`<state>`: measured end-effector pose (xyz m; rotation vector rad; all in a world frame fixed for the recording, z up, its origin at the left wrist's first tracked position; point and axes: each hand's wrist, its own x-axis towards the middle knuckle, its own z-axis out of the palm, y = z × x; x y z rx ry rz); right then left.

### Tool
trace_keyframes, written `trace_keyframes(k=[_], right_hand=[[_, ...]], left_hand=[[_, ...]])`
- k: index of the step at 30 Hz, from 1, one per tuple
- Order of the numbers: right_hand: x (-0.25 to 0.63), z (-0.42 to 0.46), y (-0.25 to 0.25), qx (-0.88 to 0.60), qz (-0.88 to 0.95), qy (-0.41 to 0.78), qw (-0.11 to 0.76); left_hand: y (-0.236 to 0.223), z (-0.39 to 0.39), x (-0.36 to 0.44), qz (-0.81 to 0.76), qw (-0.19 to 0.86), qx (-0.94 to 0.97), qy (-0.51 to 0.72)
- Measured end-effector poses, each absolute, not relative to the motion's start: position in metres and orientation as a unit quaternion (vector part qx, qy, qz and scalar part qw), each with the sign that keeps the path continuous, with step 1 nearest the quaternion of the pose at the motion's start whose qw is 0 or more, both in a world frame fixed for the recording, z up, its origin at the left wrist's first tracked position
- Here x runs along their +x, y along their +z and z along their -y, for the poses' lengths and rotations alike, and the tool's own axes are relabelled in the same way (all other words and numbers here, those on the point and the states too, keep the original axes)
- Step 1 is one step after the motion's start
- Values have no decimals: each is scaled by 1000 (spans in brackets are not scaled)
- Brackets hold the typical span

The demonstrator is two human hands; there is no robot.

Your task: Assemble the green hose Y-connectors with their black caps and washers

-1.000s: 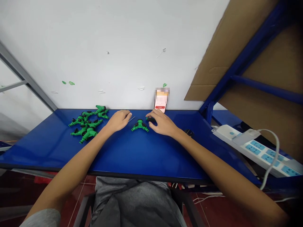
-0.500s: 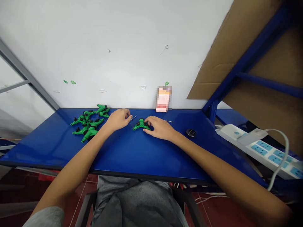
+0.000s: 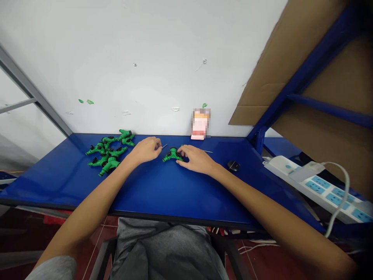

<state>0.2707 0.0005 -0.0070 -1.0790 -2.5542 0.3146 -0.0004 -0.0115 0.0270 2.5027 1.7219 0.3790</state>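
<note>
A green Y-shaped hose splitter (image 3: 172, 154) with black parts lies on the blue table in front of me. My right hand (image 3: 196, 158) has its thumb and fingers curled round the right branch of this splitter, partly hiding it. To the left, my left hand (image 3: 148, 150) is closed, its fingers bent together. A thin metal rod (image 3: 164, 146) sticks out from its fingertips; the rest of the rod is hidden. Several more green splitters (image 3: 109, 165) lie in a pile beyond my left forearm.
Another thin metal rod (image 3: 208, 151) lies behind my right hand. A round black object (image 3: 233, 166) sits right of my right wrist. A pink, blurred-out packet (image 3: 199, 124) leans on the white wall. At the right is a white power strip (image 3: 309, 182) with a cable.
The camera view has shifted slightly. Both hands keep almost the same positions, and the splitter stays by my right fingers.
</note>
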Motion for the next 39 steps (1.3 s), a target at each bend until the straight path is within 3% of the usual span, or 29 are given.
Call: trace_keyframes(k=[4,11,25,39], right_hand=[[270,-1,-9,-389,901,106,158],[270,-3,-11,-390,906,99,134],[269,-1,-7,-387,905,110,136],[267,4,-4,-381,907,119,134]], left_hand=[[19,6,-13,-564,43,824,39],[23,5,-15,-597,41,801,9],[34,9,-10,-618,4,781,89],[21,4,-11,-612,29,789,51]])
